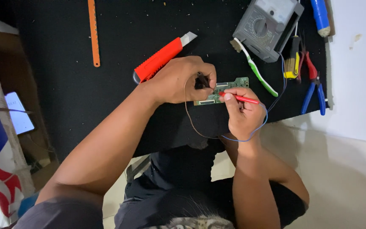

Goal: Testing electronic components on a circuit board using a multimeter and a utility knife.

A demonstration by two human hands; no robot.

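A: In the middle of the frame, on the black mat [106, 85], lies a small green board [223, 90]. Both hands are on it.

B: What does the left hand [178, 80] do?

A: Its fingers are closed tight around a dark probe [201, 80], and the tip is down at the left end of the board. A thin brown wire [189, 114] goes from there in a loop toward the lower centre.

B: And the right hand [242, 114]?

A: It pinches a red probe [239, 98] between thumb and fingers, like a pen, with the tip on the board. A blue wire [250, 136] bends around this hand.

B: What is around?

A: A red cutter [159, 59] lies just upper left of the left hand. An orange saw blade [93, 32] is in the upper left. A grey meter [267, 26] is in the upper right, a green toothbrush [257, 70] below it, and blue pliers [314, 91] at the right edge of the mat.
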